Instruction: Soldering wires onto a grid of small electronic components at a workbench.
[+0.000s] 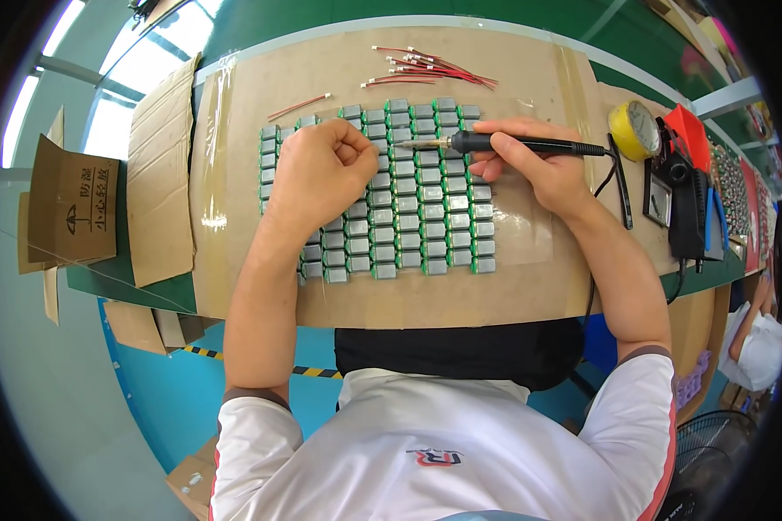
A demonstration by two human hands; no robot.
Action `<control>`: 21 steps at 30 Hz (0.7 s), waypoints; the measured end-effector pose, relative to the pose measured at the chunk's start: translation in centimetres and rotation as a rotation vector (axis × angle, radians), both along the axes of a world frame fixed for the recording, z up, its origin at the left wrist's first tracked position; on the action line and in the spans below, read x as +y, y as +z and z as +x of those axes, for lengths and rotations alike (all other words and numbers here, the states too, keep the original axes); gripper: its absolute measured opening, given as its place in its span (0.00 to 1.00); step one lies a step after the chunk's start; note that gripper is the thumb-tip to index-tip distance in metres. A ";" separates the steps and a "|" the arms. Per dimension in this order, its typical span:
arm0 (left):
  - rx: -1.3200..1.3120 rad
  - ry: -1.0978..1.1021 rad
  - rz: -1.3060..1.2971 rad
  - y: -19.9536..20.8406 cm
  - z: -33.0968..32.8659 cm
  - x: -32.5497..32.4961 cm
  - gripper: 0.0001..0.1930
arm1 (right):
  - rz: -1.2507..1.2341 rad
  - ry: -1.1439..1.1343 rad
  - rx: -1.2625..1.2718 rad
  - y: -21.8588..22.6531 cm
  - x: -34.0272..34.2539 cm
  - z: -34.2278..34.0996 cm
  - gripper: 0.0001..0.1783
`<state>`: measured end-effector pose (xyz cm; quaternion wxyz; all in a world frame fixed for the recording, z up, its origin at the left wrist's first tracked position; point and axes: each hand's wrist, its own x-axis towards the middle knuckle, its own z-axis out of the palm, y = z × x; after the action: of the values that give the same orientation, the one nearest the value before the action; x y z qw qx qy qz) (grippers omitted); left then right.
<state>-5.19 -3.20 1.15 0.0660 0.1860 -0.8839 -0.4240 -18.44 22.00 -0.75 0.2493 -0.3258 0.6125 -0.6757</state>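
I log: right hand (539,169), closed round the iron (469,141), its tip over the boards (407,222); boards rowed on cardboard (426,304). Left hand (321,169), curled above them; its hold, I cannot tell

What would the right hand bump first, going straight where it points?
Probably the bare left hand, just past the tip of the black-handled soldering iron the right hand holds. The grey-topped green circuit boards underneath might come first; depth is unclear.

Brown cardboard (304,69) covers the green table (172,293), bearing grey modules (407,222) in rows, red wires (447,71) and yellow tape (624,132).
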 end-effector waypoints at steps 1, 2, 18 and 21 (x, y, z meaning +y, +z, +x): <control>-0.007 0.000 0.002 0.1 0.0 0.1 0.06 | -0.002 0.002 0.012 0.0 0.0 -0.1 0.13; -0.014 0.001 0.004 0.2 -0.1 0.1 0.06 | -0.003 0.002 0.013 0.0 0.0 -0.1 0.13; -0.007 -0.056 -0.013 0.3 0.0 0.1 0.08 | -0.001 0.013 -0.012 -0.1 0.1 -0.2 0.13; 0.004 -0.059 -0.022 0.3 0.0 0.1 0.07 | -0.008 0.022 -0.007 -0.2 0.0 -0.3 0.13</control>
<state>-5.23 -3.10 1.44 0.0574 0.1582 -0.8936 -0.4162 -18.73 22.01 -0.97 0.2576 -0.3310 0.6054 -0.6764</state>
